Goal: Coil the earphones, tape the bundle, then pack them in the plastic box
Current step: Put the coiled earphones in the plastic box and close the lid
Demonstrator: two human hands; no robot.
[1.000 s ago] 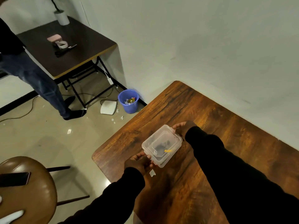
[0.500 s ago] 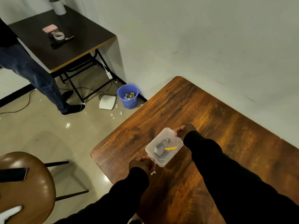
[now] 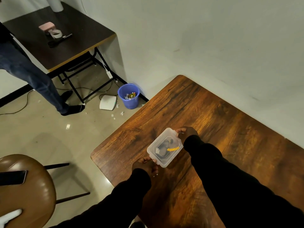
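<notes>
A small clear plastic box (image 3: 171, 157) with its lid on rests on the wooden table (image 3: 213, 120) near the table's left corner. Through the lid I see the dark coiled earphones (image 3: 162, 148) and a strip of yellow tape (image 3: 173, 149) on the bundle. My left hand (image 3: 145, 167) grips the box's near end at its clasp tab. My right hand (image 3: 187, 133) holds the far end by the other tab. Both black sleeves reach in from the bottom of the view.
A brown stool (image 3: 24, 191) with a dark phone (image 3: 12, 177) on it stands at the lower left. A blue bin (image 3: 129, 96) sits by the wall. A dark side table (image 3: 57, 38) holds a tape roll (image 3: 56, 33); a person's legs (image 3: 32, 74) stand beside it.
The box has been lowered slightly toward the table and sits flatter between my hands. Both hands keep their hold on its ends. The view has shifted a little.
</notes>
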